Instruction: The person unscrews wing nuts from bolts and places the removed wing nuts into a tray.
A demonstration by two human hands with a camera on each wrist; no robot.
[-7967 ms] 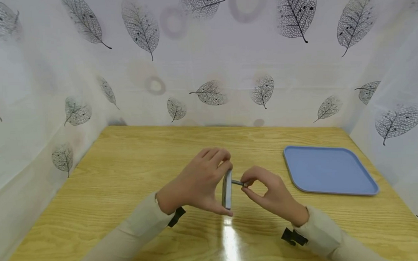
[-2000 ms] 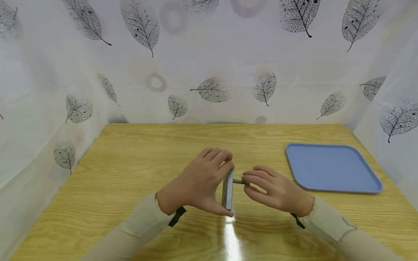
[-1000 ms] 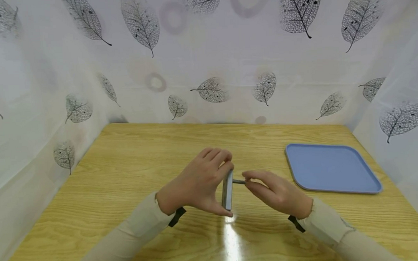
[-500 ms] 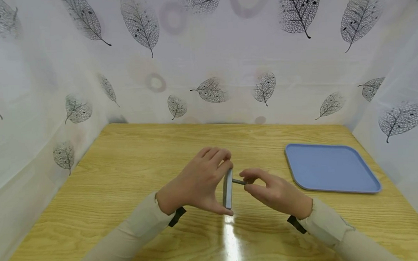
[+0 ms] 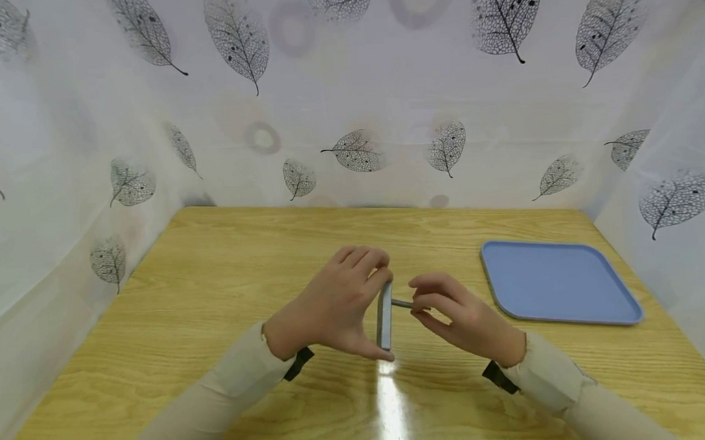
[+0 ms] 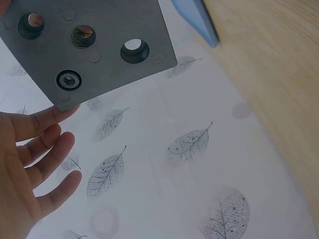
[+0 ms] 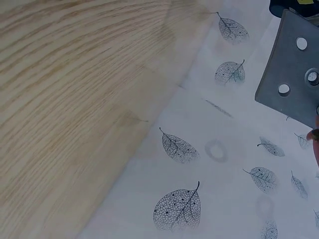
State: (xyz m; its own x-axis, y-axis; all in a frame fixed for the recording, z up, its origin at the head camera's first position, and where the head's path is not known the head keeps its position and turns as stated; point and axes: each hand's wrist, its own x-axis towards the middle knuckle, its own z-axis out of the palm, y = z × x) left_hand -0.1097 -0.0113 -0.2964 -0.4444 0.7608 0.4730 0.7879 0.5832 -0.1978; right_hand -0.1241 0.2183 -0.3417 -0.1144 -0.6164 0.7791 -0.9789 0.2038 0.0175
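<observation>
My left hand [image 5: 335,305] grips a grey metal plate [image 5: 384,317] upright by its opposite edges, thumb below and fingers above. Several round holes pierce this plate [image 6: 107,64], one of them threaded. A socket head screw [image 6: 69,80] sits in another hole, its hex recess facing the left wrist camera. On the far side the screw's shank sticks out towards my right hand [image 5: 469,319], whose thumb and a finger pinch its end while the index finger is raised. Those fingers cover the tip, so I cannot tell whether a nut is there.
A blue tray [image 5: 561,282] lies on the wooden table [image 5: 260,249], at the right. White cloth [image 5: 383,102] printed with leaves hangs behind the table and along both sides. A dark blue object [image 7: 284,7] is cut off at the right wrist view's top edge.
The left hand and plate hold nearly the same place. At the shank's end the right fingers keep shifting: they bunch, spread and bunch again, and the index finger has just lifted.
</observation>
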